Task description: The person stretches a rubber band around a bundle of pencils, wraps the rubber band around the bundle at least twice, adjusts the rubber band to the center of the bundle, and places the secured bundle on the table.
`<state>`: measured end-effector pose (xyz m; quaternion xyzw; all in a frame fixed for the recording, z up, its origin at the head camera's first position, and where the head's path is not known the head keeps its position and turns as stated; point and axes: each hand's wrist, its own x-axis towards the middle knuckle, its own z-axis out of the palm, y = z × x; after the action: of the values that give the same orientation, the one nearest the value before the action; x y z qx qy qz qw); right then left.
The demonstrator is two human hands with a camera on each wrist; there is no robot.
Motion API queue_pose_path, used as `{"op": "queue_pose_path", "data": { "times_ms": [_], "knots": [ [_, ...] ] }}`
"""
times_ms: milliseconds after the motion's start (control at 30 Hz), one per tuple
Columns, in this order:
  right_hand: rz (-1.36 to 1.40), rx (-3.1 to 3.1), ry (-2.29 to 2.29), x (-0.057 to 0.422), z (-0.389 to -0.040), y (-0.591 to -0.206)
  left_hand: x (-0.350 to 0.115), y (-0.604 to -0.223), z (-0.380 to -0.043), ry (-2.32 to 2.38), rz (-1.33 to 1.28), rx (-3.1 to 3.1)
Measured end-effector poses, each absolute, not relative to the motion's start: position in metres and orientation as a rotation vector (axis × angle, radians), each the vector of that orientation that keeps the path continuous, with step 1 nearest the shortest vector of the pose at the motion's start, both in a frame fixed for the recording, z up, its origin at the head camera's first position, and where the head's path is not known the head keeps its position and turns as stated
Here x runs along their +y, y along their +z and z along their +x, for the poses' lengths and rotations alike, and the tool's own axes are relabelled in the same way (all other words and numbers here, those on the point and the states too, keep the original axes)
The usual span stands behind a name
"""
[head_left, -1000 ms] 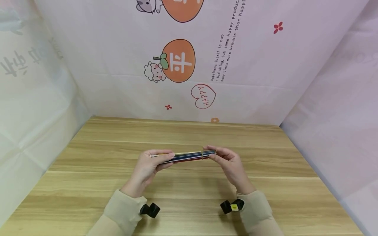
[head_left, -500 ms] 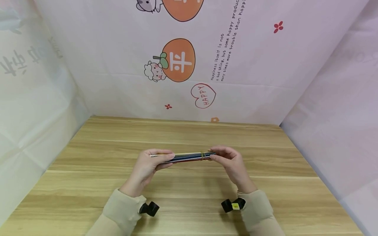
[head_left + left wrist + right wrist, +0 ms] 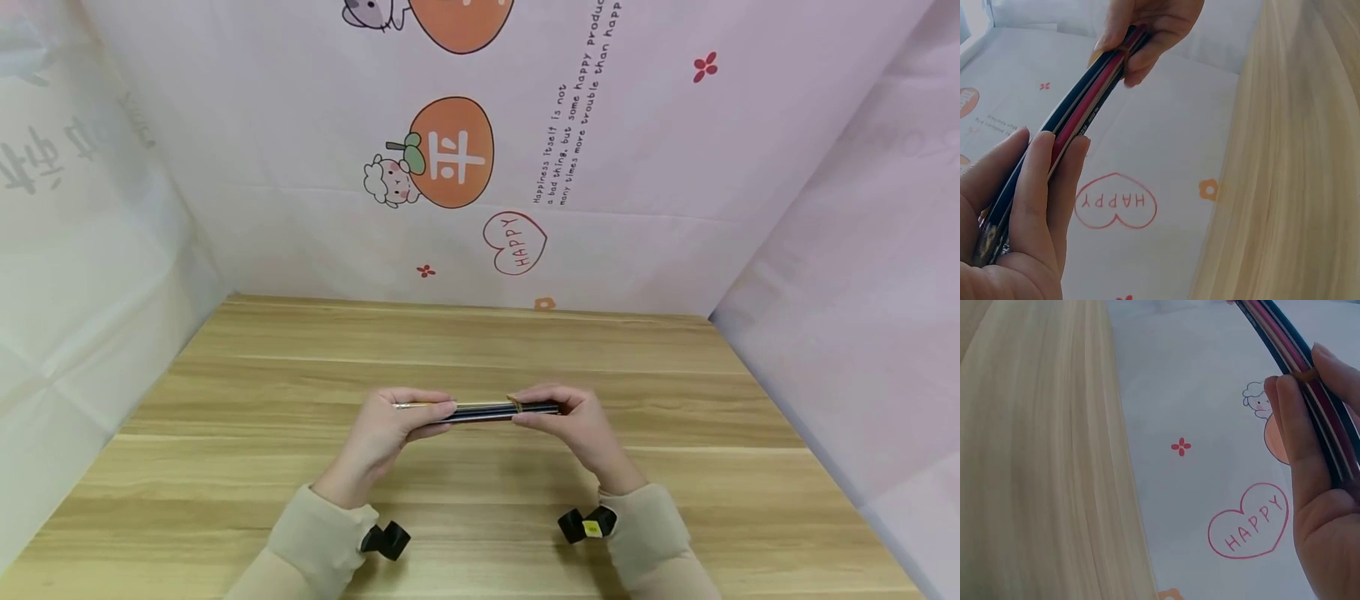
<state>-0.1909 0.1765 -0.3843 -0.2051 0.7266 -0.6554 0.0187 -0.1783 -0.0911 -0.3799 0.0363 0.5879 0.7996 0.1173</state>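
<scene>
A bundle of slim handles (image 3: 483, 412), dark blue, red, white and yellow, is held over the table between both hands. My left hand (image 3: 390, 425) grips its left end, where shiny metallic ends like brush ferrules (image 3: 988, 240) show near the palm in the left wrist view. A thin tan band (image 3: 1305, 375), like a rubber band, circles the bundle toward its right end. My right hand (image 3: 566, 421) grips that end, fingertips right at the band, with the handle ends reaching back toward the palm. Far tips at the left are partly hidden by the fingers.
The wood-grain table (image 3: 480, 350) spreads beneath the hands. Behind it hangs a white printed cloth (image 3: 637, 258), and pale cloth walls (image 3: 90, 317) stand at both sides. Black wrist cameras (image 3: 386, 540) sit on the cuffs.
My right fingers have shifted from the bundle's far right end leftward to the band, now gripping more of the handles. The bundle has come slightly closer and lower, the left hand moving with it.
</scene>
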Motion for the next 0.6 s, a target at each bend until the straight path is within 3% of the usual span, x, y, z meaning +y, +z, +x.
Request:
{"op": "queue_pose_path", "data": {
  "times_ms": [367, 600],
  "knots": [
    [-0.74, 2.328, -1.933, 0.171, -0.19, -0.385, -0.088, -0.381, -0.177, 2.35, 0.093, 1.708],
    [-0.619, 2.352, -1.891, 0.184, -0.189, -0.378, -0.09, -0.375, -0.176, 2.358, 0.084, 1.715]
  ]
}}
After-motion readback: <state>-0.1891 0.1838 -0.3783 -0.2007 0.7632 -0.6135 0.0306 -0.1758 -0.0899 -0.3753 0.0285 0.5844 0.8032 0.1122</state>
